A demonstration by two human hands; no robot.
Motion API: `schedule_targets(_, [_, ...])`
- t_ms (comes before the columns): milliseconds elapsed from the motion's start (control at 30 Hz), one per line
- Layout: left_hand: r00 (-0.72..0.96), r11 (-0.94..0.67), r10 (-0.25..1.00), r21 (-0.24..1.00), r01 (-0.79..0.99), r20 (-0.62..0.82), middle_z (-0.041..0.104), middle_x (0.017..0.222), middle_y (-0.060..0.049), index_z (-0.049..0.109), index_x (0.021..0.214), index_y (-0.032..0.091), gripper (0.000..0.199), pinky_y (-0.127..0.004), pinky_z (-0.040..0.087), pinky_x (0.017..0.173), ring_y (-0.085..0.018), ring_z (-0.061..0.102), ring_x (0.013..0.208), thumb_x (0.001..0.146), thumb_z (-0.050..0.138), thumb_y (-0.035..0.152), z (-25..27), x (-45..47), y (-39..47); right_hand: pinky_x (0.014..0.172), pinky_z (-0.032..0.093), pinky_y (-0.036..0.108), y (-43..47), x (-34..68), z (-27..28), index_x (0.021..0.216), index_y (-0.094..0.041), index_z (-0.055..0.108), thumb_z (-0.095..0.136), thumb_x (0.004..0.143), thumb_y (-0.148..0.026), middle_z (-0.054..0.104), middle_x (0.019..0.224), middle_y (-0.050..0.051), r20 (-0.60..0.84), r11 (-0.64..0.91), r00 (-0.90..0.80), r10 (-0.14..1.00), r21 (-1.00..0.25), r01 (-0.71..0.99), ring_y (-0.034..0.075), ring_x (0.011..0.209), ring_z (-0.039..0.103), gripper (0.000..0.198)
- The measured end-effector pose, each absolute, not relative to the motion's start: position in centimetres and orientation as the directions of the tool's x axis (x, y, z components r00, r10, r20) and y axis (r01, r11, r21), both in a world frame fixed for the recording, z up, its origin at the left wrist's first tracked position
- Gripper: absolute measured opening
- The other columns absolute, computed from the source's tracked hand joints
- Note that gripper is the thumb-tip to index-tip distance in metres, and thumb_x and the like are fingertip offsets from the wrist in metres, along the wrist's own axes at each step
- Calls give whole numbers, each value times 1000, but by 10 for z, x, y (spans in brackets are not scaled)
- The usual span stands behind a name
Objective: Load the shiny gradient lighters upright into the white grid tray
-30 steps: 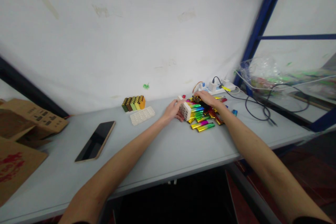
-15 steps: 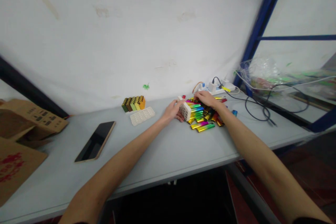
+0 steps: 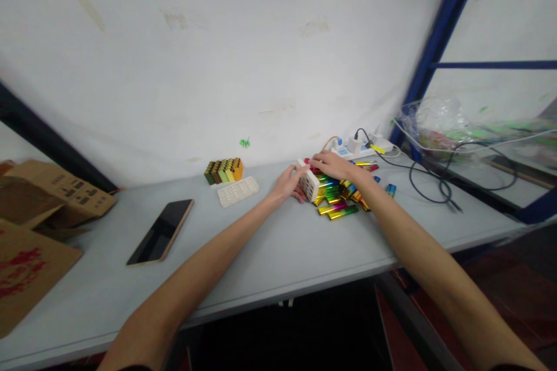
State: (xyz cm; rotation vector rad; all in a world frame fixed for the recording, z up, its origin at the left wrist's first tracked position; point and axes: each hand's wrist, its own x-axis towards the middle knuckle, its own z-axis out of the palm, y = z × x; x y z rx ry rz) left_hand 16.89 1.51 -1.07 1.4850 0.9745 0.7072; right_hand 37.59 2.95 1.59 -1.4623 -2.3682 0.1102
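Head view: right of the tray [image 3: 238, 191], my left hand [image 3: 285, 184] is clamped on the rack [image 3: 308, 181], which stands on edge, long axis running away from me. Farther right of the tray, shiny tubes [image 3: 343, 213] mostly point sideways; my right hand [image 3: 333, 164] covers some, its grip hidden.

Taking the left hand [image 3: 288, 184] as centre, I record open surface [image 3: 300, 246] at six o'clock, between the forearms [image 3: 230, 237]. Obstructions: white tray [image 3: 238, 191] at nine, phone [image 3: 162, 232] beyond it toward eight, shiny tubes [image 3: 343, 214] near four, power strip [image 3: 348, 155] at two, black cable [image 3: 451, 199] farther out at three.
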Motion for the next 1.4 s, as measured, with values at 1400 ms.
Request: schedule_targets(1400, [442, 84, 887, 987, 139, -137, 64, 57, 1, 36, 113, 23, 53, -28, 56, 46, -20, 66, 47, 90, 56, 67, -13, 168, 17, 94, 46, 29, 6, 335, 13, 116, -8, 70, 57, 95, -14, 71, 121, 23, 157, 422, -402, 902, -129, 897, 27, 112, 68, 26])
